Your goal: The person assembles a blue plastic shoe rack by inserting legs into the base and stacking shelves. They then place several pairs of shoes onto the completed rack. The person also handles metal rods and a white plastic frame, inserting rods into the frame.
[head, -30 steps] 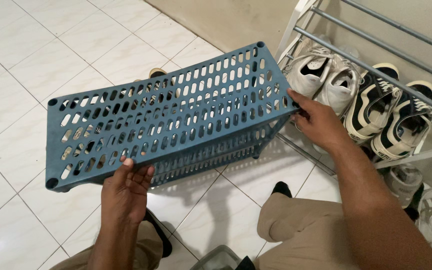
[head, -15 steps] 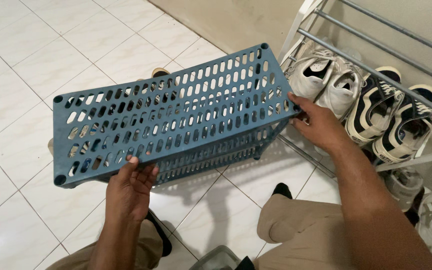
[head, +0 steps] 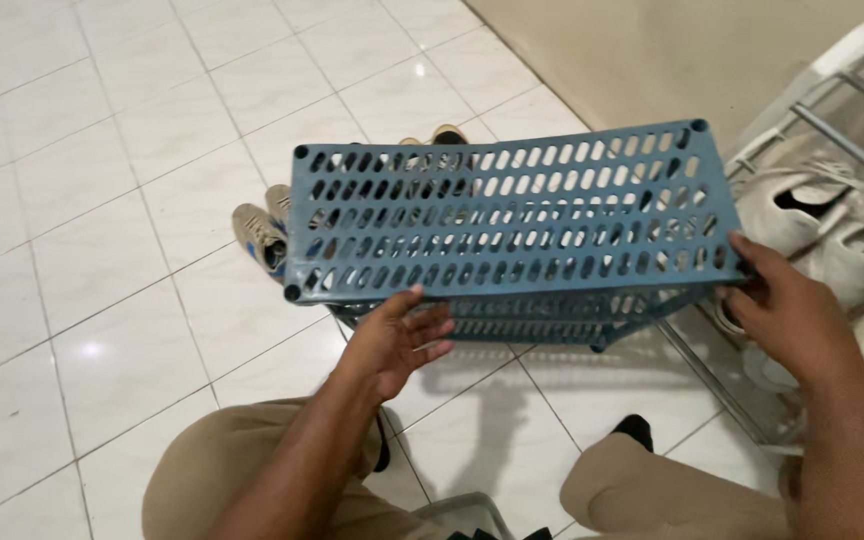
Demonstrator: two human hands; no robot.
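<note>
I'm holding the blue slotted shelf panel (head: 512,215) flat over the white tiled floor (head: 82,250), long side running across in front of me. My left hand (head: 397,340) is gripping the near edge of the panel toward its left corner — fingers (head: 434,332) loosely spread underneath, thumb up on the rim. My right hand (head: 787,320) is clutching the panel's right end at the near corner, fingers curling round the edge. Just below the panel a second blue slotted shelf (head: 542,325) is showing. A beige sneaker (head: 260,235) is lying on the floor beside the panel's left end. Right of the panel, white sneakers (head: 802,215) are sitting in a metal shoe rack (head: 852,110) — close beside my right hand.
</note>
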